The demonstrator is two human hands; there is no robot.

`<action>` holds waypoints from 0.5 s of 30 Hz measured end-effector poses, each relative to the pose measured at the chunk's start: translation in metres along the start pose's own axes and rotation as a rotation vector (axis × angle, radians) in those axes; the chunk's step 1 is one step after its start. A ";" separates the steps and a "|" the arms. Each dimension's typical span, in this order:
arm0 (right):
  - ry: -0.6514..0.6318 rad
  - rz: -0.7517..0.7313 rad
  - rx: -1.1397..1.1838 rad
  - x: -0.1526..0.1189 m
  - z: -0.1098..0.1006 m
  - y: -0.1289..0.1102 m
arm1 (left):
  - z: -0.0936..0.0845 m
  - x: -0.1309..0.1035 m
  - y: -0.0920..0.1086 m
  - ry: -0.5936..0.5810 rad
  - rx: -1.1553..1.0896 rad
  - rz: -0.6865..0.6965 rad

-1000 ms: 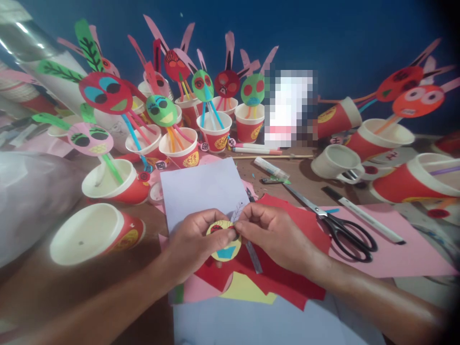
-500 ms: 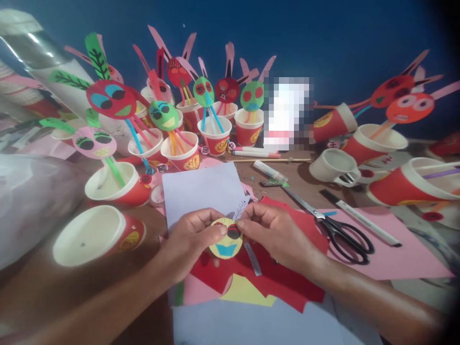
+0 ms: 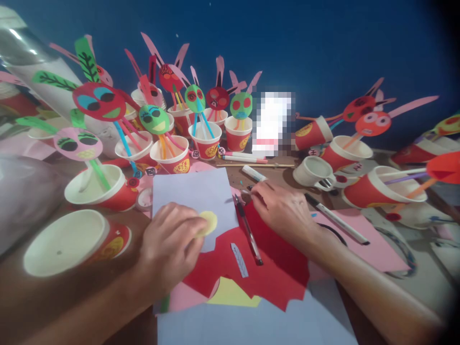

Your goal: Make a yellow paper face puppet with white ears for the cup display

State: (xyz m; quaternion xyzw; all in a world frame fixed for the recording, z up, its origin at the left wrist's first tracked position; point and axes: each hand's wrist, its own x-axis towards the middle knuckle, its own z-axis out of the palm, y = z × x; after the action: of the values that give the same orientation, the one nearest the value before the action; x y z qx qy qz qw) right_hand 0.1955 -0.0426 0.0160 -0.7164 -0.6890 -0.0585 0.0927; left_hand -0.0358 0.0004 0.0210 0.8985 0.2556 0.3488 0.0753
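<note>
Left hand (image 3: 170, 242): closed, pinching a pale yellow paper disc (image 3: 210, 222) at one side, so that its far part stands free above the grey-blue sheet (image 3: 190, 189); the hold looks chosen to spare the rest of the disc from being covered. Right hand (image 3: 285, 208): fingers bent downward just beyond the red paper (image 3: 280, 263), near the white tube (image 3: 254, 173) — whether they grip anything I cannot tell, since the back of the hand hides them. Between the two hands, a clear-barrelled pen (image 3: 248, 230) and a narrow slip with drawn leaf veins (image 3: 239, 260) lie on the red paper, apart from each other, presumably put there to be within easy reach of either hand. To the right, a white-barrelled marker (image 3: 338, 219) rests across pink paper (image 3: 384, 237), likely set aside on the right for the same reason. Behind, a green paper face (image 3: 154, 119) stands on straws in a red paper cup (image 3: 170, 157); the cup evidently serves as a stand, holding the face off the table.
</note>
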 end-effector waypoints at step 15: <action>-0.159 0.033 0.046 0.003 -0.015 0.002 | 0.004 -0.010 0.011 -0.518 -0.028 0.109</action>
State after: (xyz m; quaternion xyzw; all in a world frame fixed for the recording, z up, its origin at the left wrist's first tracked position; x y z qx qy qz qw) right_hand 0.1979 -0.0424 0.0310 -0.7279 -0.6833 0.0160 0.0550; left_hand -0.0347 -0.0143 0.0153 0.9692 0.1740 0.1143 0.1319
